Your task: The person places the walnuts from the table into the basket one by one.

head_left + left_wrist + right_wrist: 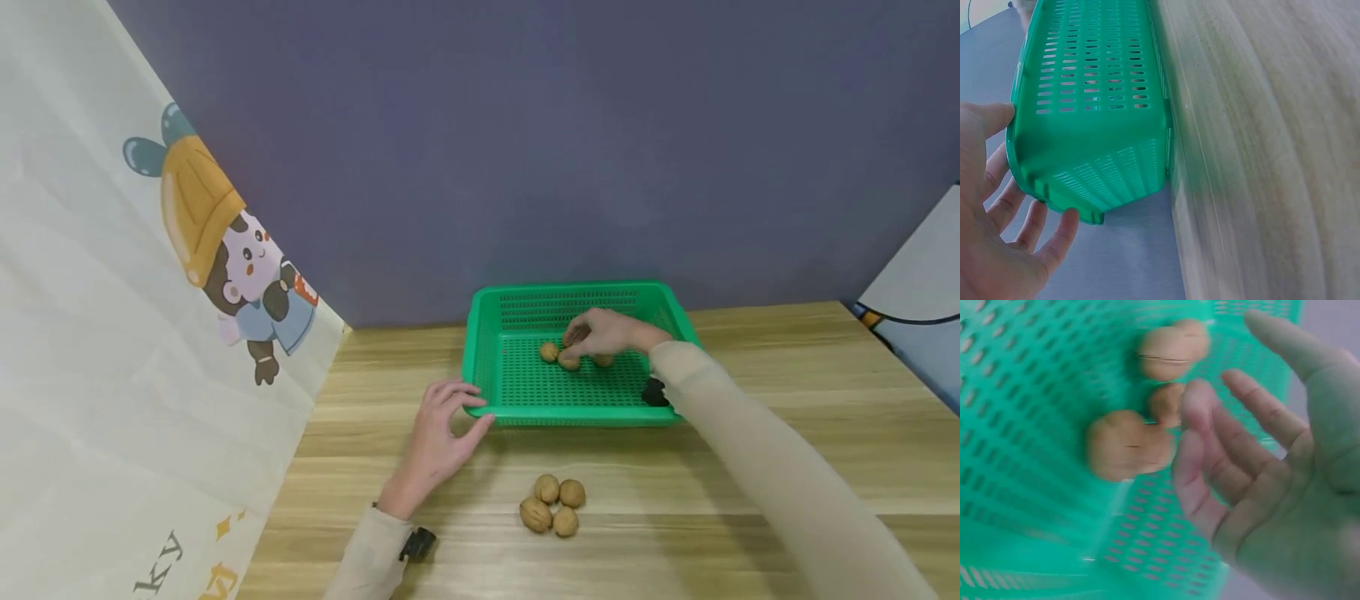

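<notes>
From the head view, the left hand [438, 429] is gripping the near left corner of the green basket [585, 414], its thumb lying apart from the fingers along the rim. The right hand [603, 332] is reaching inside among some walnuts [549, 352]; it is covering part of them, so I'm not managing a sure count. Four more walnuts are sitting close together on the bench [787, 400], in front of the basket. The right sleeve [780, 467] is running out of sight at the bottom, and the lettering on the sheet [90, 292] is being cut off too.

In the left wrist view, thumb and fingers are clasping the basket's corner; its slotted wall is hiding the contents, with only vague patches showing through.

In the right wrist view, everything is blurring. The fingers are bending loosely, thumb standing apart, just beside the walnuts; whether a fingertip is touching one, I cannot tell.
</notes>
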Demonstrator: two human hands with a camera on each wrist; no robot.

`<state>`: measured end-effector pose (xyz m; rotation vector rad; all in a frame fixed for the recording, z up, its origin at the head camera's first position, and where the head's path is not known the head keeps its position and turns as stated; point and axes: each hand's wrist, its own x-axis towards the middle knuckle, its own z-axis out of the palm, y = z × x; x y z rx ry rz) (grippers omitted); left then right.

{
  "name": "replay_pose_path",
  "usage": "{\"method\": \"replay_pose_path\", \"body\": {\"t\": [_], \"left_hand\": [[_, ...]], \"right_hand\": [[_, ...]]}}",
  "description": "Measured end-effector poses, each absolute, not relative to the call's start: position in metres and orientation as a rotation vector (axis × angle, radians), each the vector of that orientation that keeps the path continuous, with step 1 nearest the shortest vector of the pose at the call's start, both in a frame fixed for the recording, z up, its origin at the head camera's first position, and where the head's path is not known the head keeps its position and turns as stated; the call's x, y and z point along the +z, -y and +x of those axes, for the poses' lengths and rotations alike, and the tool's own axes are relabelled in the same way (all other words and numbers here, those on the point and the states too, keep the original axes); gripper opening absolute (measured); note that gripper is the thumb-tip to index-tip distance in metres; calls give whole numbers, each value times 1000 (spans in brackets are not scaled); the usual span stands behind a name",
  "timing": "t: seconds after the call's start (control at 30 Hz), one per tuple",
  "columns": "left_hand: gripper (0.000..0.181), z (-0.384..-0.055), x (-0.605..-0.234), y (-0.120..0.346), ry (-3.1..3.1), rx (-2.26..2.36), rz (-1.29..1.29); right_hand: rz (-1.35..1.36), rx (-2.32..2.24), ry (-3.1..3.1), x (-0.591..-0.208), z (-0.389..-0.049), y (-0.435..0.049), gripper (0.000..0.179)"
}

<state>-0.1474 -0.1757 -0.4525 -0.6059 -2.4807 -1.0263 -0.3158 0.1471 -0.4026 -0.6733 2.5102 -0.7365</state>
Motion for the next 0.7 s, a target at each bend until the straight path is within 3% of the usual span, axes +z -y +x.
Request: {"method": "replay_pose_path", "body": {"t": [0.2, 0.4, 0.7], "left_hand": [[18, -147, -453, 178, 2479, -1014, -600], [18, -148, -455, 177, 2470, -1003, -609], [17, -148, -455, 178, 2466, -997, -611]], "right_hand": [[-765, -845, -2518, -365, -296, -142, 46], [-965, -961, -2516, -337, -253, -140, 31], [-1305, -1121, -2359, -362, -174, -125, 13]]}}
